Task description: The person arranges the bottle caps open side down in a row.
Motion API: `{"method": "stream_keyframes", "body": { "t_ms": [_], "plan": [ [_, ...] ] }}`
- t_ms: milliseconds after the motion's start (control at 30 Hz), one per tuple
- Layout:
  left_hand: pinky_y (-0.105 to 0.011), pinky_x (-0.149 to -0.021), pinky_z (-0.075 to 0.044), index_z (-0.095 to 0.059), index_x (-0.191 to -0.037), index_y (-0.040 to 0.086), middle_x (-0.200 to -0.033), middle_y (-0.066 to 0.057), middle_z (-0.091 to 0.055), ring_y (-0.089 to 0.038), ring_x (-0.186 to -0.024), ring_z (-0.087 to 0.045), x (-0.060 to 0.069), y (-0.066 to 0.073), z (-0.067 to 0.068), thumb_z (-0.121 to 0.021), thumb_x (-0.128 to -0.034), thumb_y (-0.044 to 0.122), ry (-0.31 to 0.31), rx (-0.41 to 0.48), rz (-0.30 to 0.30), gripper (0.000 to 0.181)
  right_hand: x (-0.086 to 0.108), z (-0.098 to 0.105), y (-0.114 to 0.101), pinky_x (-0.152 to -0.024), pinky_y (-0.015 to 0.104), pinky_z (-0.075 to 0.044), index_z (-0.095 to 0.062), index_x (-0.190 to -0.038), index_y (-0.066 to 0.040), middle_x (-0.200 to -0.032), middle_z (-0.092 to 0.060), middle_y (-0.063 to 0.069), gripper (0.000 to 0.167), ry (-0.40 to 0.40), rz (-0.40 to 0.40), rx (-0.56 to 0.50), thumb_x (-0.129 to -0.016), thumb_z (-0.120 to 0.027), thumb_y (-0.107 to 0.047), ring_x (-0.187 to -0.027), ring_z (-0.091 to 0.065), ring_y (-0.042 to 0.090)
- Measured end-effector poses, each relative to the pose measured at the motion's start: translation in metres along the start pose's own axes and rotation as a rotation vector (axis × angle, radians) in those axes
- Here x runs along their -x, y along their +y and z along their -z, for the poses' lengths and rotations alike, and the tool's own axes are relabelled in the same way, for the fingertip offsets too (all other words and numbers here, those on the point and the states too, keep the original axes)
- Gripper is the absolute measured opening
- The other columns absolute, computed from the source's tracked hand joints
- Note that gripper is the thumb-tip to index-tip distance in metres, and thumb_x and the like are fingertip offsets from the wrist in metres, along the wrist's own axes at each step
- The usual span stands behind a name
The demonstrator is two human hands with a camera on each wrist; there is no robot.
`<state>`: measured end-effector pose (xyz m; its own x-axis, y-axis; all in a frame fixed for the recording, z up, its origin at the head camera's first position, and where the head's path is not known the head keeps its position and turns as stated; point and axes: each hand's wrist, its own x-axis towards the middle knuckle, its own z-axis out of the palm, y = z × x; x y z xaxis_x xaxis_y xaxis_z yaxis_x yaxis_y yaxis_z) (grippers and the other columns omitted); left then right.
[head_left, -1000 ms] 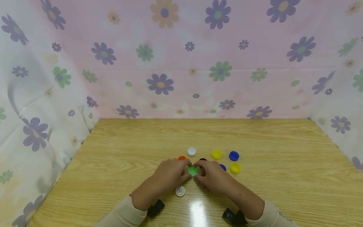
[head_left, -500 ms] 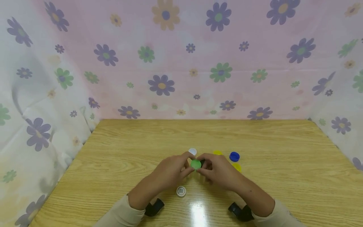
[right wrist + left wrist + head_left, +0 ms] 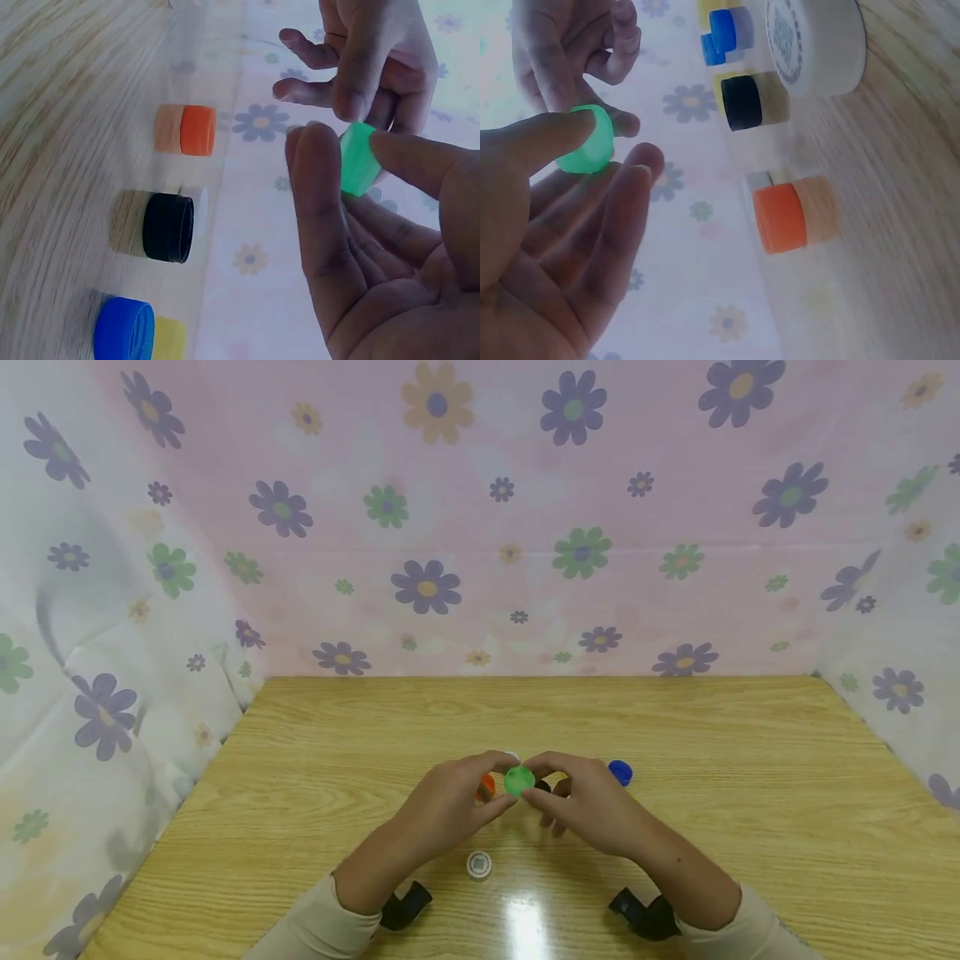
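A light green bottle cap (image 3: 519, 782) is held up above the table between both hands. My left hand (image 3: 448, 800) pinches its left side with the thumb and a finger, and the other fingers are spread beneath, as the left wrist view shows. From the other side my right hand (image 3: 592, 803) pinches the same cap (image 3: 360, 159). An orange cap (image 3: 780, 217) stands on the table by the left hand, partly covered by it in the head view. Near the right fingers stands a black cap (image 3: 166, 227).
A white lid with a printed code (image 3: 479, 865) lies nearer the body. At the right are a blue cap (image 3: 620, 772), another blue cap (image 3: 124, 330) and a yellow cap (image 3: 169, 339). A white cap (image 3: 512, 755) shows behind the hands. Flowered cloth surrounds the wooden table (image 3: 337, 718).
Both hands have moved up and away from the body with the green cap, which has risen off the table. The caps on the table appear unmoved.
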<state>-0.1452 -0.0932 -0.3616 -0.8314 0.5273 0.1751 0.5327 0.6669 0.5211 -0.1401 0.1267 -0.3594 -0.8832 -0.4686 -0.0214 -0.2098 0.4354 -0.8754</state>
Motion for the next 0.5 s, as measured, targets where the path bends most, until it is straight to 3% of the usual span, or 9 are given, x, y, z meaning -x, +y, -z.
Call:
{"method": "stream_keyframes", "body": {
  "t_ms": [267, 500],
  "plan": [
    [-0.013, -0.062, -0.051, -0.067, -0.127, 0.017, -0.110, 0.001, -0.076, -0.006, -0.077, -0.070, 0.0008, 0.0009, 0.0070, -0.071, -0.0941, 0.029, 0.086, -0.004, -0.064, 0.035, -0.0009, 0.0032, 0.0011, -0.062, 0.033, -0.059, -0.061, -0.135, -0.009, -0.112, -0.072, 0.018, 0.042, 0.041, 0.032, -0.050, -0.098, -0.066, -0.029, -0.076, -0.072, 0.033],
    [-0.013, -0.060, -0.051, -0.069, -0.125, 0.017, -0.115, 0.001, -0.075, -0.011, -0.081, -0.074, 0.0020, 0.0006, 0.0073, -0.073, -0.0925, 0.025, 0.162, 0.056, -0.084, 0.034, 0.0004, 0.0041, -0.0008, -0.062, 0.039, -0.059, -0.061, -0.136, -0.008, -0.102, -0.072, 0.020, 0.043, 0.062, 0.060, -0.066, -0.099, -0.063, -0.031, -0.071, -0.071, 0.032]
  ]
}}
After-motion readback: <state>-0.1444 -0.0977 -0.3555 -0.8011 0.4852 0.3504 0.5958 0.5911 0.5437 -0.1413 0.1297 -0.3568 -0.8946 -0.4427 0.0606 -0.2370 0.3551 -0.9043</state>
